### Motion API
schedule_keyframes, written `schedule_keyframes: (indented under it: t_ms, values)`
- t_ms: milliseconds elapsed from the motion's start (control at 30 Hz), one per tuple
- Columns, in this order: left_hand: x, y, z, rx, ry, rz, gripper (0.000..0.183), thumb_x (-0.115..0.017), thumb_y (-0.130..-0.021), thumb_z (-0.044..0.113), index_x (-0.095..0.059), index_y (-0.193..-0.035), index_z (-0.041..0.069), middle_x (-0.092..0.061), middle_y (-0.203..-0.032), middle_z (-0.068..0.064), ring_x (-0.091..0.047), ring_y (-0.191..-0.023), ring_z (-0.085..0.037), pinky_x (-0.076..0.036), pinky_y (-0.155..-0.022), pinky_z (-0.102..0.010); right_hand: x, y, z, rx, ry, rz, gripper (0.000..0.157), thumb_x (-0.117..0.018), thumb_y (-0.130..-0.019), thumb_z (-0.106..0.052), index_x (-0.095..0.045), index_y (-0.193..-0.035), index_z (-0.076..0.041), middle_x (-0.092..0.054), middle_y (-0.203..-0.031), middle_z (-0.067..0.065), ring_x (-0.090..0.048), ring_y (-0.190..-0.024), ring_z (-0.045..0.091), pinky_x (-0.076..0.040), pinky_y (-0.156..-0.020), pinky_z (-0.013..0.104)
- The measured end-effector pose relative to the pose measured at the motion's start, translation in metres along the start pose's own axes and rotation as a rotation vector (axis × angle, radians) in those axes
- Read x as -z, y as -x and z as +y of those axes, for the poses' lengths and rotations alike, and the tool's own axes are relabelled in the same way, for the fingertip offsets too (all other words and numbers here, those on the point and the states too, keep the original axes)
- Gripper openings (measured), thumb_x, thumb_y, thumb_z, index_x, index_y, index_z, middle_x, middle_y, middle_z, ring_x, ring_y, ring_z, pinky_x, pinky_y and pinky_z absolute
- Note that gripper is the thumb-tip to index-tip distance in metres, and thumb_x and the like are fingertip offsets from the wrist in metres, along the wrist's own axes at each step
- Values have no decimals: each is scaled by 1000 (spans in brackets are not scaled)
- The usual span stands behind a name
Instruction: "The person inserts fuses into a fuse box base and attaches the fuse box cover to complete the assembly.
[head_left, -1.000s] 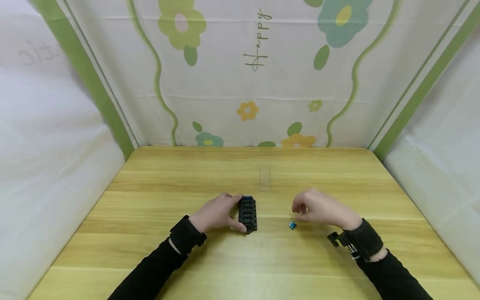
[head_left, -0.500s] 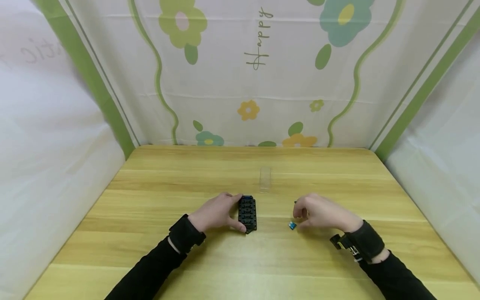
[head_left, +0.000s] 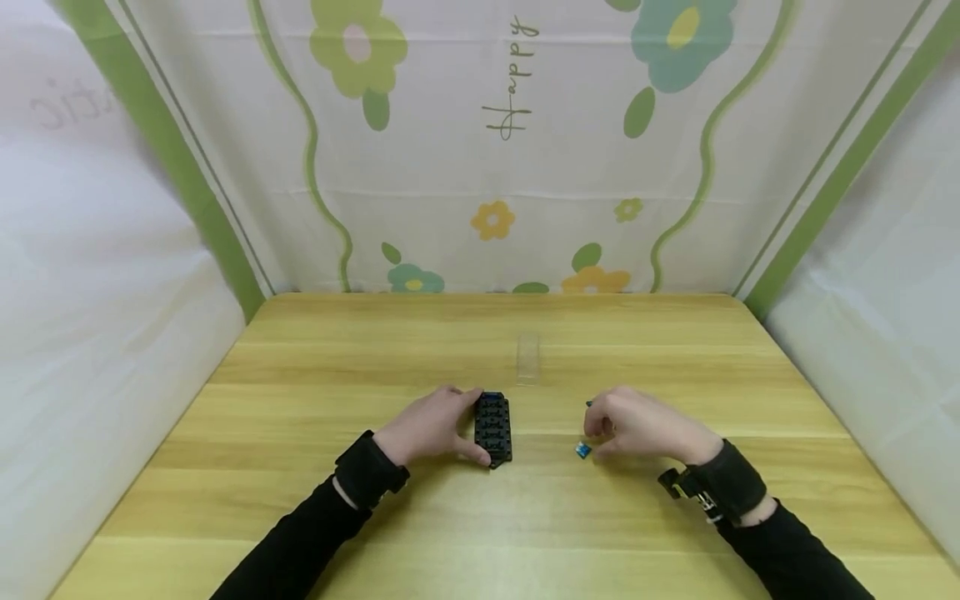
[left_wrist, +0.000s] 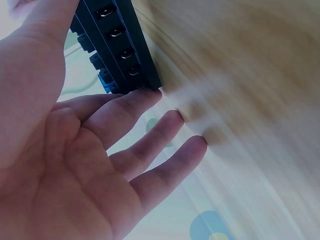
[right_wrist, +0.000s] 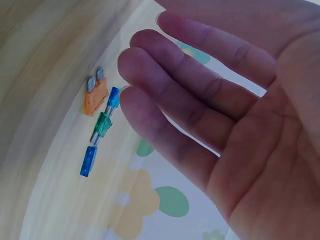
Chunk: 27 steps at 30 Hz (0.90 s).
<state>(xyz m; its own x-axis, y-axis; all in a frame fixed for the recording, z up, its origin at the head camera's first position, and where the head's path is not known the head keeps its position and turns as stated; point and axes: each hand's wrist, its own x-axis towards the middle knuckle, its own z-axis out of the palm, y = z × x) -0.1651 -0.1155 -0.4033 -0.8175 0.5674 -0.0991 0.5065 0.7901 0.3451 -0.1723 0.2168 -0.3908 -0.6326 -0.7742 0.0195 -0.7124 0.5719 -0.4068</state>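
Observation:
My left hand [head_left: 431, 425] grips a black fuse block [head_left: 492, 429] end to end, thumb at the near end and a finger at the far end. Metal terminals line its side in the left wrist view, and a bit of blue [left_wrist: 104, 75] shows at its far end. My right hand [head_left: 648, 425] is low over the table with fingers bent downward, thumb tip beside a small blue blade fuse [head_left: 582, 450]. Past its fingertips in the right wrist view lie an orange blade fuse [right_wrist: 96, 95], a green one [right_wrist: 102, 124] and two blue ones. The right thumb is outside that view.
A clear rectangular plastic cover [head_left: 528, 360] lies on the wooden table [head_left: 360, 342] beyond the fuse block. A flower-printed cloth [head_left: 450, 158] hangs behind the table, with white cloth at both sides.
My right hand has come down a little toward the table and the blue fuse, uncovering a small dark piece beyond its fingers. My left hand and the fuse block stay in place.

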Motion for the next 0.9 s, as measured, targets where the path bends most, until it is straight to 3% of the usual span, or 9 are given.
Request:
schedule_keyframes:
  t_ms: [567,900]
  values:
    - [3,-1,1,-7,-17,16,109,-68,-67,70,-34,-148,6,-48,-134,-15,-46,-122,-27,-40,-96,-36,-4,1,4,12,24,27,22,-83,-71,-20,-69,-87,-21,-56,-80,-13,-53,-70,6,-45,-60,20]
    - [-3,0,-3,9,-15,12,109,-68,-66,71,-35,-148,6,-48,-134,-16,-47,-121,-27,-40,-96,-36,-14,-4,10,45,-18,7,25,-82,-72,-25,-75,-95,-19,-56,-81,-12,-51,-67,1,-45,-57,18]
